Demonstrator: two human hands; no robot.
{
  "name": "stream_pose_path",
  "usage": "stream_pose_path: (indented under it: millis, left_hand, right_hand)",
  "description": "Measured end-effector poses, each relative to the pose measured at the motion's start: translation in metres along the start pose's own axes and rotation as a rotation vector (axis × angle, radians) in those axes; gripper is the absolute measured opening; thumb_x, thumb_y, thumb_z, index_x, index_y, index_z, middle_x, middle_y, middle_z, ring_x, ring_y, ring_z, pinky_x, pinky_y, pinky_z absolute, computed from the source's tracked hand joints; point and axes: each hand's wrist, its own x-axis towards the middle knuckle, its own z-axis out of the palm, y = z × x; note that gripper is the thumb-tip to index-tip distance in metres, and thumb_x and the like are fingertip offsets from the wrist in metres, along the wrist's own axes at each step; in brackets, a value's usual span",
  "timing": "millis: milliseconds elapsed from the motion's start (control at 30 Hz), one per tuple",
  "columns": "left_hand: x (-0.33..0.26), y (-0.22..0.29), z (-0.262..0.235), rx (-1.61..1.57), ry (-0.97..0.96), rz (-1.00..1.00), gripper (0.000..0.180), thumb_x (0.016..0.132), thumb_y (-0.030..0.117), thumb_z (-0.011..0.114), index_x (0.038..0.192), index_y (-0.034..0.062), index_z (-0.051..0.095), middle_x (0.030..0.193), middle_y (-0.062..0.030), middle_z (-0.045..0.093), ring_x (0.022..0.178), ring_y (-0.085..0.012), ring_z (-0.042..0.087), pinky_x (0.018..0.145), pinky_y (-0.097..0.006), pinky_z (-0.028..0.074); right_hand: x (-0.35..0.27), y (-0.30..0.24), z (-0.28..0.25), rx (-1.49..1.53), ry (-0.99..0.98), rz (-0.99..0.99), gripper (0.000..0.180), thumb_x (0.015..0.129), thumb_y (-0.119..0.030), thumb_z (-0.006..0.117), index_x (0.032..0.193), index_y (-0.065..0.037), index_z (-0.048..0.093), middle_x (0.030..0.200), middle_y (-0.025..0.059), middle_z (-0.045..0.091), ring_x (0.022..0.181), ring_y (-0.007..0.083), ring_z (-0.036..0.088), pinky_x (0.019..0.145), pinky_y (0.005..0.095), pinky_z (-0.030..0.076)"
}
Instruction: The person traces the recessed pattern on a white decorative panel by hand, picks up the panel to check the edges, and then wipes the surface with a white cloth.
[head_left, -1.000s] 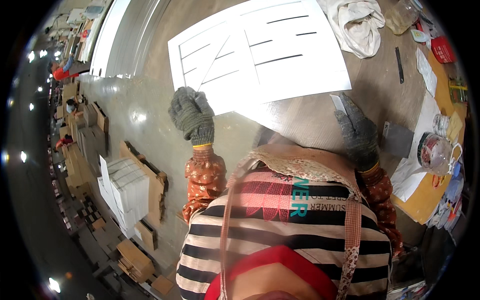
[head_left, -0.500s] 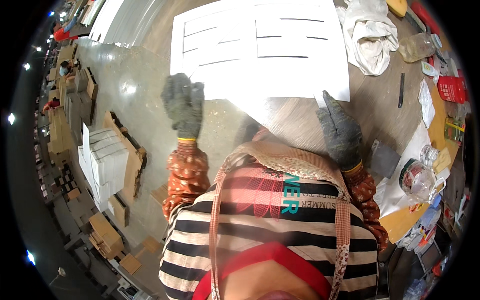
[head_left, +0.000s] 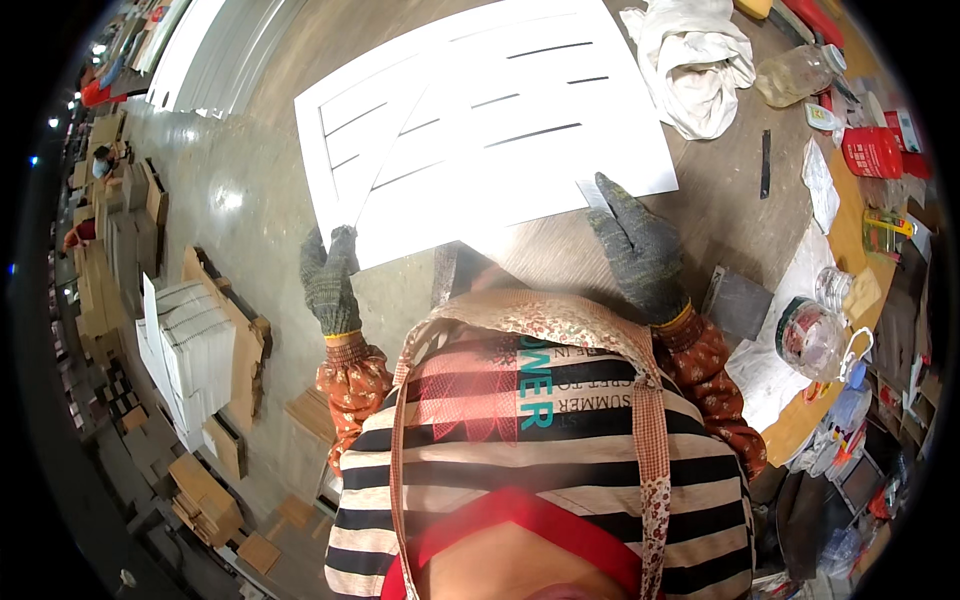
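Concrete floor (head_left: 240,225) spreads out beyond the left grip, and a wood-grained bench (head_left: 712,215) lies ahead of the right one. From both grips the slotted white panel (head_left: 450,195) lies forward, its long axis running crosswise: it starts at the left hand (head_left: 332,282) and slants rightward and a little away, its far end reaching past the right grip. That left hand is the nearer, its grip narrow and apparently closed on the panel's near left corner, which juts past the bench edge over the floor. The right hand (head_left: 642,252) has a narrow grip holding a small pale flat piece (head_left: 591,196), aimed forward at the panel's near edge; whether they touch I cannot tell. Right of this grip are a black strip (head_left: 766,165), farther ahead, and a grey block (head_left: 742,303), slightly nearer the body.
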Motion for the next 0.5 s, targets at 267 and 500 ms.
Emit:
stream_pose_path:
  millis: [267, 500]
  left_hand:
    - [-0.006, -0.014, 0.004, 0.742, 0.189, 0.405, 0.048, 0.088, 0.031, 0.065, 0.124, 0.0001, 0.056, 0.104, -0.0153, 0.068, 0.094, -0.0298, 0.063, 0.087, -0.041, 0.048]
    - [-0.017, 0.004, 0.02, 1.3, 0.262, 0.597, 0.044, 0.089, 0.031, 0.06, 0.125, 0.0045, 0.059, 0.117, -0.0175, 0.064, 0.116, -0.0355, 0.055, 0.109, -0.048, 0.029]
  right_hand:
    - [-0.012, -0.013, -0.012, -0.066, -0.126, 0.002, 0.036, 0.09, -0.016, 0.064, 0.121, 0.001, 0.061, 0.105, 0.0197, 0.069, 0.092, 0.0307, 0.069, 0.079, 0.0362, 0.055]
    - [-0.014, -0.005, -0.013, -0.19, -0.241, -0.204, 0.037, 0.09, -0.014, 0.062, 0.124, -0.001, 0.059, 0.12, 0.0155, 0.065, 0.104, 0.0259, 0.066, 0.08, 0.0317, 0.054]
